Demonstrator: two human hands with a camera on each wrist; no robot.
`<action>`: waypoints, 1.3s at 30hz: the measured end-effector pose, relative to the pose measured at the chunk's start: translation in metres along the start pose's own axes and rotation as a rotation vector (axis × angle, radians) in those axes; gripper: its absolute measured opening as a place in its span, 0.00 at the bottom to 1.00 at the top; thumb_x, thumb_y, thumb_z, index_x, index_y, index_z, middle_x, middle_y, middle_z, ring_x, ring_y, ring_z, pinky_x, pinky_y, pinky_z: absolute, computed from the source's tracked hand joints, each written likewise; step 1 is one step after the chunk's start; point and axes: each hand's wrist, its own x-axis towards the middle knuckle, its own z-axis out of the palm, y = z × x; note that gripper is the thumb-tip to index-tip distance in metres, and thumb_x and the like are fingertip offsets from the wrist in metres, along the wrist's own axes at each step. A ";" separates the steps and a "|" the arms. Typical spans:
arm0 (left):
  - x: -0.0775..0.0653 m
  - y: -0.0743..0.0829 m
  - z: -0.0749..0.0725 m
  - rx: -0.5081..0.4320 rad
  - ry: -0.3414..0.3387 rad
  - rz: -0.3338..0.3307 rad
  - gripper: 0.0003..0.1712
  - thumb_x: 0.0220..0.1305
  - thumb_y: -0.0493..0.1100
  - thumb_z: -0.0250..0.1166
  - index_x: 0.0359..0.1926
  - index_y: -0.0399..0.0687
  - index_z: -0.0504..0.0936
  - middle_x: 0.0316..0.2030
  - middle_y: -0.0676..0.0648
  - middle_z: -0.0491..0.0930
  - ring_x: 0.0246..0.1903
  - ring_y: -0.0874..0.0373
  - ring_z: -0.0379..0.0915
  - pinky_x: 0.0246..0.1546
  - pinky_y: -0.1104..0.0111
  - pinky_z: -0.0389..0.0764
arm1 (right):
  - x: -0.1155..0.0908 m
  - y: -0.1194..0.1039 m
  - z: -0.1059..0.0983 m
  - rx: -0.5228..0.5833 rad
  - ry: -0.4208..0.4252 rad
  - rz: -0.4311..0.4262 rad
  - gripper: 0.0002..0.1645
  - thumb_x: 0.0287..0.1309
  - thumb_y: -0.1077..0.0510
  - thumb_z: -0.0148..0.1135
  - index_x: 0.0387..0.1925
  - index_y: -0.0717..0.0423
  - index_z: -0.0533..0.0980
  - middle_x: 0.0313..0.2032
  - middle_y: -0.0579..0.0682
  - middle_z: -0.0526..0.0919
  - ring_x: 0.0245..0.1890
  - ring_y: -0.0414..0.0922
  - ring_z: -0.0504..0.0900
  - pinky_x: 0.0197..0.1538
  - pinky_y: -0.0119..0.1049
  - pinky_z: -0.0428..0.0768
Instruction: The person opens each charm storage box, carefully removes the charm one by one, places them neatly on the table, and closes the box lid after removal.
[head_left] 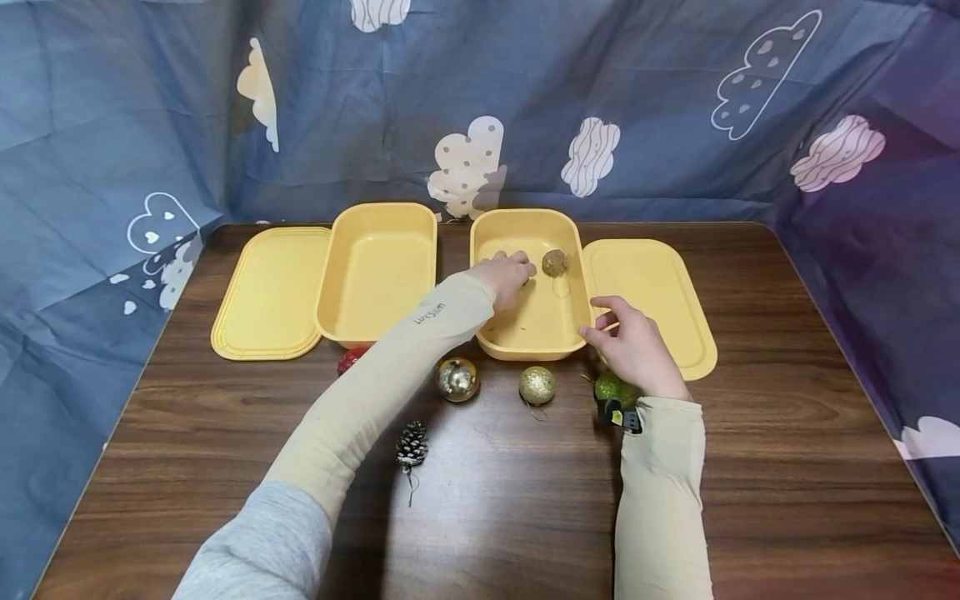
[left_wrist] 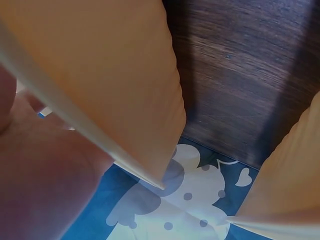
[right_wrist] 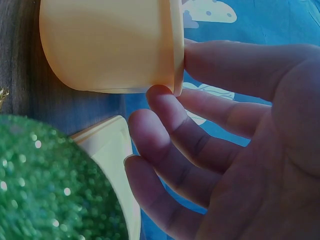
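Observation:
My left hand (head_left: pixel 506 277) reaches into the right yellow box (head_left: pixel 528 346), fingers pointing down. Something small and dark shows at its fingertips, and I cannot tell whether the fingers hold it. A brown glittery ball (head_left: pixel 555 263) with a string loop lies in the same box, right of that hand. My right hand (head_left: pixel 633 346) is at this box's right side, its thumb at the rim and the other fingers loosely bent beside the outer wall. A green glitter ball (right_wrist: pixel 55 180) is under the right wrist. In the left wrist view, yellow box walls fill much of the picture.
The left yellow box (head_left: pixel 324 321) stands beside the other. Flat yellow lids (head_left: pixel 266 300) lie outside each box. In front are a red ball (head_left: pixel 351 358), a shiny gold ball (head_left: pixel 457 380), a glittery gold ball (head_left: pixel 537 385) and a pinecone (head_left: pixel 412 446). A blue patterned cloth hangs behind.

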 end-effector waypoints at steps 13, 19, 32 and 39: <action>0.001 -0.004 0.002 -0.050 -0.013 -0.011 0.32 0.64 0.35 0.60 0.68 0.53 0.66 0.63 0.42 0.63 0.56 0.53 0.68 0.55 0.64 0.75 | 0.000 0.001 0.000 0.000 -0.001 -0.003 0.32 0.64 0.51 0.59 0.65 0.61 0.65 0.41 0.58 0.78 0.43 0.54 0.81 0.42 0.40 0.75; 0.000 -0.005 0.002 -0.023 0.005 0.015 0.26 0.64 0.37 0.60 0.63 0.49 0.71 0.58 0.43 0.70 0.56 0.53 0.68 0.57 0.64 0.73 | 0.001 -0.001 0.000 0.001 -0.002 0.000 0.32 0.64 0.51 0.59 0.65 0.60 0.65 0.41 0.57 0.78 0.44 0.54 0.81 0.42 0.40 0.76; 0.004 -0.005 0.001 -0.055 0.023 0.057 0.21 0.59 0.38 0.65 0.54 0.43 0.74 0.52 0.44 0.75 0.52 0.54 0.71 0.54 0.65 0.75 | 0.001 0.000 -0.001 0.004 -0.004 -0.003 0.33 0.64 0.50 0.59 0.65 0.61 0.65 0.42 0.58 0.78 0.43 0.54 0.81 0.41 0.39 0.75; 0.003 -0.005 -0.003 -0.147 0.101 0.036 0.18 0.59 0.41 0.66 0.49 0.44 0.75 0.46 0.46 0.79 0.45 0.56 0.74 0.48 0.65 0.77 | 0.000 0.001 -0.001 0.007 0.002 -0.003 0.32 0.63 0.51 0.59 0.65 0.61 0.66 0.41 0.58 0.78 0.43 0.54 0.81 0.41 0.39 0.75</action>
